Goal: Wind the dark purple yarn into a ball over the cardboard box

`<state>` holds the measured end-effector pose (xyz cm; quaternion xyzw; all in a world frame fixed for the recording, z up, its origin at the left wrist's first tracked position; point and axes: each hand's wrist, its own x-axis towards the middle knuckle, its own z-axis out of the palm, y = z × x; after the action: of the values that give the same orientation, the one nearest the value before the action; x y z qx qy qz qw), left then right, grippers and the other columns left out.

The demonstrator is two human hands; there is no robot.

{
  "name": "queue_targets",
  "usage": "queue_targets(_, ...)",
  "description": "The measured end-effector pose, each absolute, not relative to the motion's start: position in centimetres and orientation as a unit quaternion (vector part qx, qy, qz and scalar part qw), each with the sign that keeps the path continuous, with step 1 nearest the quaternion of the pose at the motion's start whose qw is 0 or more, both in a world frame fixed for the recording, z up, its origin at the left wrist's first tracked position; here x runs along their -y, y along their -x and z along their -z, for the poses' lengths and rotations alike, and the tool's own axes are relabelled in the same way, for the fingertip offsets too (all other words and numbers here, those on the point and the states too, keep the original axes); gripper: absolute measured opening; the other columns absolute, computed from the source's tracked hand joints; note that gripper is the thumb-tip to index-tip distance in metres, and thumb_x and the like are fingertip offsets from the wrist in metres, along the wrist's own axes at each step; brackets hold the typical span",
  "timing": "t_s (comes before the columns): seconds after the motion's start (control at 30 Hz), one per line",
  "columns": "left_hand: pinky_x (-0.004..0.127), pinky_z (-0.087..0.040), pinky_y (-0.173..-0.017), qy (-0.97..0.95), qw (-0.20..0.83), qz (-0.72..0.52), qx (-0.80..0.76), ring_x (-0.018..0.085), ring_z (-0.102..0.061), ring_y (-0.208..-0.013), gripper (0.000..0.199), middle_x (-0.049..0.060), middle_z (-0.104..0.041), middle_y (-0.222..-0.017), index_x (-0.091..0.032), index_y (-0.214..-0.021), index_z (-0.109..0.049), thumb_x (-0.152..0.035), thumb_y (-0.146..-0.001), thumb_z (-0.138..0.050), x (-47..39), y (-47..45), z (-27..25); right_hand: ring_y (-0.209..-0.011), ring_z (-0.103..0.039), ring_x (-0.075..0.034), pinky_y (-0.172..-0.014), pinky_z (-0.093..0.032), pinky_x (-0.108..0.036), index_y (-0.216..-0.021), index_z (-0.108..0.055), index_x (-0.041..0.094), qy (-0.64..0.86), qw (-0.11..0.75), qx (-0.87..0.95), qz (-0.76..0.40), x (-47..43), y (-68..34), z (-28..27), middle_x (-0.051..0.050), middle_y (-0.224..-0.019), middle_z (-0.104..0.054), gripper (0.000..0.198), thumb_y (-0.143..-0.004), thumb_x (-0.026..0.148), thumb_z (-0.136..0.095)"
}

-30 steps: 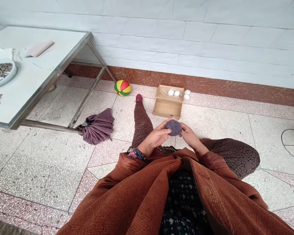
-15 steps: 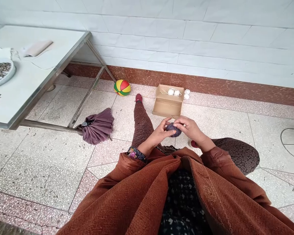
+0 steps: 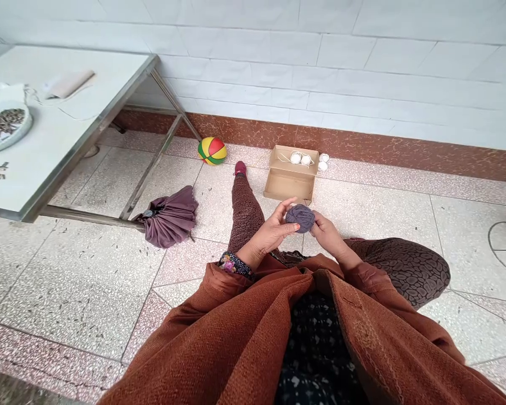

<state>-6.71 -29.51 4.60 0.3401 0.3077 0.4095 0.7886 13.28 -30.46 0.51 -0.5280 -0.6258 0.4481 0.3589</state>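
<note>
A dark purple-grey ball of yarn [image 3: 300, 218] is held in front of my lap. My left hand [image 3: 275, 228] grips it from the left, thumb below and fingers behind. At its right edge, my right hand [image 3: 326, 230] is closed with the fingertips against the yarn; the ball partly hides them, and no loose strand can be made out. Beyond my hands, an open cardboard box [image 3: 290, 184] lies on the floor, with white balls of yarn [image 3: 300, 159] on its raised lid.
More white balls [image 3: 322, 162] lie right of the box. A colourful ball [image 3: 212, 151] rests near the wall. At left stands a table [image 3: 122, 73] with a dish [image 3: 27, 126] of dried pieces. A folded purple umbrella [image 3: 172, 216] leans by its leg. A wire loop [image 3: 491, 242] is far right.
My right hand has moved from the top of the yarn ball down to its right side. The ball is turned and more of its face shows. The view has shifted slightly.
</note>
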Motion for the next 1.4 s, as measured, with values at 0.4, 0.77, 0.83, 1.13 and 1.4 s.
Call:
queue_targets(0.4,0.033,-0.044,-0.098,-0.347,0.697,-0.469,-0.417,0.017,-0.056,-0.105,0.066,0.004,-0.062,-0.114,-0.022,-0.126,-0.059,-0.028,-0.066,-0.086,29.1,6.2,-2.6,-0.072,-0.059,-0.018,-0.071,-0.047,-0.031,-0.088,-0.072,0.024,0.397,0.299,0.772,-0.397,30.6,-13.0,-4.8,-0.003,-0.080,-0.066,0.024,-0.099,0.043,-0.063)
queue_targets(0.77,0.032,-0.043,-0.094,-0.402,0.791,-0.361,-0.288,0.019,-0.056,-0.104,0.077,0.003,-0.058,-0.111,-0.028,-0.139,-0.055,-0.030,-0.069,-0.087,30.1,6.0,-3.7,-0.078,-0.060,-0.021,-0.077,-0.050,-0.036,-0.082,-0.072,0.024,0.488,0.398,0.681,-0.374,27.3,-14.1,-2.8,-0.004,-0.081,-0.065,0.026,-0.093,0.048,-0.067)
queue_targets(0.83,0.032,-0.044,-0.094,-0.380,0.798,-0.371,-0.285,0.019,-0.057,-0.105,0.077,0.003,-0.058,-0.112,-0.030,-0.141,-0.055,-0.029,-0.071,-0.086,30.2,5.9,-4.0,-0.077,-0.060,-0.020,-0.076,-0.049,-0.035,-0.083,-0.069,0.024,0.501,0.414,0.643,-0.405,28.0,-13.8,-1.9,-0.003,-0.082,-0.066,0.024,-0.091,0.046,-0.067)
queue_targets(1.13,0.033,-0.044,-0.098,-0.411,0.744,-0.402,-0.339,0.019,-0.056,-0.106,0.086,0.003,-0.057,-0.118,-0.030,-0.144,-0.053,-0.026,-0.065,-0.088,30.0,5.6,-4.2,-0.079,-0.062,-0.021,-0.077,-0.051,-0.034,-0.088,-0.067,0.023,0.543,0.418,0.594,-0.422,29.1,-12.8,0.5,-0.003,-0.084,-0.070,0.024,-0.087,0.047,-0.064)
queue_targets(1.4,0.036,-0.043,-0.102,-0.477,0.585,-0.438,-0.488,0.021,-0.053,-0.109,0.084,0.007,-0.052,-0.123,-0.023,-0.142,-0.053,-0.024,-0.064,-0.083,28.6,7.1,-2.8,-0.076,-0.064,-0.019,-0.075,-0.051,-0.033,-0.084,-0.072,0.023,0.411,0.300,0.743,-0.436,30.8,-12.6,-2.2,-0.004,-0.081,-0.071,0.029,-0.097,0.047,-0.061)
